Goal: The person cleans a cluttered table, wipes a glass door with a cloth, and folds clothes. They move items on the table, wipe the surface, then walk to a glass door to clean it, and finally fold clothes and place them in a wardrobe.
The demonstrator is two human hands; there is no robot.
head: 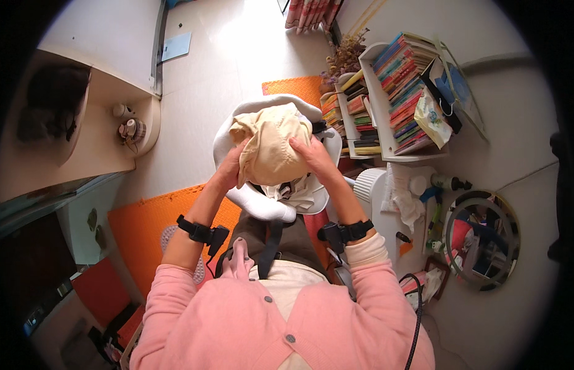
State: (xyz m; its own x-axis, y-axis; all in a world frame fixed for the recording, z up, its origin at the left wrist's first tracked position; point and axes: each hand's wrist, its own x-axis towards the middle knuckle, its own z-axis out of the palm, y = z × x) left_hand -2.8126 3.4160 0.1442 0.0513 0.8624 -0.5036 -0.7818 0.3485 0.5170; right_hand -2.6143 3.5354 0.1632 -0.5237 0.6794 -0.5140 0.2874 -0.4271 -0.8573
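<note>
Both my hands hold a beige cloth item (275, 145), seamed and rounded like a soft hat. My left hand (232, 163) grips its left edge, where the fabric folds over my fingers. On the right side my right hand (310, 155) presses it, thumb on top and the other fingers mostly hidden. Below it is a white container (332, 144) with white cloth (300, 194) and dark items inside, partly covered by the beige fabric. A thick white padded piece (264, 206) curves along the near and left sides.
A white bookshelf (384, 106) packed with books stands to the right. Nearer on that side, a round mirror (482, 240) and bottles (446, 181) sit on a white surface. Orange foam mats (143, 222) cover part of the floor. At left is a curved shelf (150, 125) with small figurines (132, 129).
</note>
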